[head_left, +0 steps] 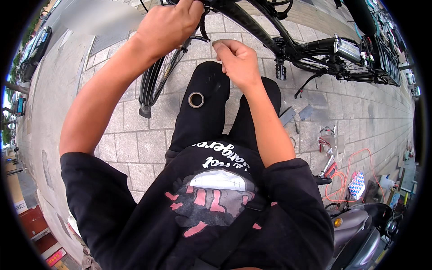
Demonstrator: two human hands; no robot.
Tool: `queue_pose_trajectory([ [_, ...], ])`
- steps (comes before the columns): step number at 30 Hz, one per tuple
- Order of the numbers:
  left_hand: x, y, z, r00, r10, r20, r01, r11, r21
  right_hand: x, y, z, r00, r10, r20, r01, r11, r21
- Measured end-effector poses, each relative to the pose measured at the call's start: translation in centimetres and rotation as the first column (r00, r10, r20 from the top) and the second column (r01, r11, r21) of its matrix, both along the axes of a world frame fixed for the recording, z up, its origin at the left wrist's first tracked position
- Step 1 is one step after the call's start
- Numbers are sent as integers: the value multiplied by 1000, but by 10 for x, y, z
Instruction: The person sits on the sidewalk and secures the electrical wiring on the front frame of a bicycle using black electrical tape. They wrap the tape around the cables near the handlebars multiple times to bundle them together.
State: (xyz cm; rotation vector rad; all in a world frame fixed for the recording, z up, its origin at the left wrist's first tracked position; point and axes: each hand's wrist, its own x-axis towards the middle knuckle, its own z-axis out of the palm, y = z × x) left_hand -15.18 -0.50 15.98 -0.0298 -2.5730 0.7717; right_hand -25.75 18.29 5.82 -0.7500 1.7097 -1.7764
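Note:
A black bicycle (245,23) stands across the top of the view, its front wheel (150,83) turned toward me. My left hand (173,22) is closed at the front end of the frame, by the top edge; what its fingers hold is hidden. Lower and to the right, my right hand (238,60) hangs just below the frame, apart from it. Thumb and forefinger are pressed together, and anything between them is too small to make out. A roll of tape (196,100) rests on my left thigh, near the knee.
The bicycle's pedal (281,70) and kickstand (310,84) reach down toward the paving. Flat grey pieces (288,115) lie right of my knees. Farther right are an orange cord (344,173), a blue-and-white checked packet (357,185) and a parked scooter (360,236).

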Motion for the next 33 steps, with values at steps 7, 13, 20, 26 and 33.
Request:
queue_pose_trajectory([
  [7,31,41,9,907,175,-382,85,814,575,4,71,-99,996,-29,-84,48,969,244],
  [13,115,30,-76,628,628,-460,478,156,865,32,89,-138,999,-52,0,49,941,335],
  [20,136,104,-181,715,624,-315,437,-48,898,49,101,-173,994,105,8,-90,809,581],
  [26,137,120,-217,705,602,-375,444,38,895,63,130,-198,795,604,56,-296,307,905],
  [33,118,117,-220,815,461,-350,391,7,921,54,142,-201,876,471,108,-277,305,911],
])
